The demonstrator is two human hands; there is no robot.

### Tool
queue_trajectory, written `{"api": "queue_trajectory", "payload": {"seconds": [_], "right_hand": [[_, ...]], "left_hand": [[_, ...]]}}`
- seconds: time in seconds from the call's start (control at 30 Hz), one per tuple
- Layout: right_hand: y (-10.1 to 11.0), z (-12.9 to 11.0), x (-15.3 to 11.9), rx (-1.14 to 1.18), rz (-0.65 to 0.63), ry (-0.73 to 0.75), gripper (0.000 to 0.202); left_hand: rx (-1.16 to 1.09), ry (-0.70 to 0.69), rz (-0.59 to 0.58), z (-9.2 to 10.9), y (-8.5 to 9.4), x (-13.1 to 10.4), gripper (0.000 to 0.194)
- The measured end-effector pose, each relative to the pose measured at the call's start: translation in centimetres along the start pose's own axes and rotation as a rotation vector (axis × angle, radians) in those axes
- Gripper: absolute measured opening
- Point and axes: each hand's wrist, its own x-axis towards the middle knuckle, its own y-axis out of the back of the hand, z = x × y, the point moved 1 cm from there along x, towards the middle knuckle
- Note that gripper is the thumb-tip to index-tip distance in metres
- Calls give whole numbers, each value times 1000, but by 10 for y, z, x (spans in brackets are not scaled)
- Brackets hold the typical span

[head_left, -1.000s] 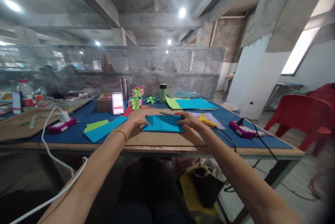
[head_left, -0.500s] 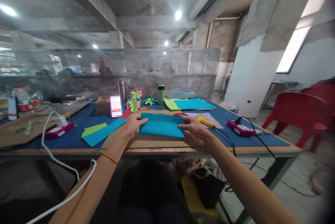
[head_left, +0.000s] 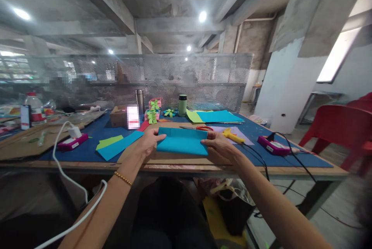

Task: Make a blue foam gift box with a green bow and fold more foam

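Note:
A blue sheet of paper, folded or curled along its lower edge, spans between my two hands over a brown board. At its left end my left hand pinches it, thumb on the near face. My right hand grips the opposite end the same way. Just behind the paper lie red-handled scissors. A yellow glue gun rests on a lilac sheet beyond my right hand. To the left of my left hand are a blue strip and a green piece of paper.
Green and blue sheets lie at the back beside a green bottle. A steel flask, cardboard box and paper flowers stand left. Purple power strips with cables sit at both sides.
The view has shifted slightly, so the scene sits a little further right. More of the scissors shows behind the paper. Both hands keep their hold on the blue sheet.

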Motion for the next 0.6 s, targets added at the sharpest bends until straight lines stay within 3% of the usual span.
{"api": "queue_trajectory", "payload": {"seconds": [0.37,0.6], "right_hand": [[-1,16,5,138,-85,38,42],[-4,18,2,146,0,69,49]], "left_hand": [[-76,34,72,-6,2,1,53],[-81,25,76,-11,5,1,51]]}}
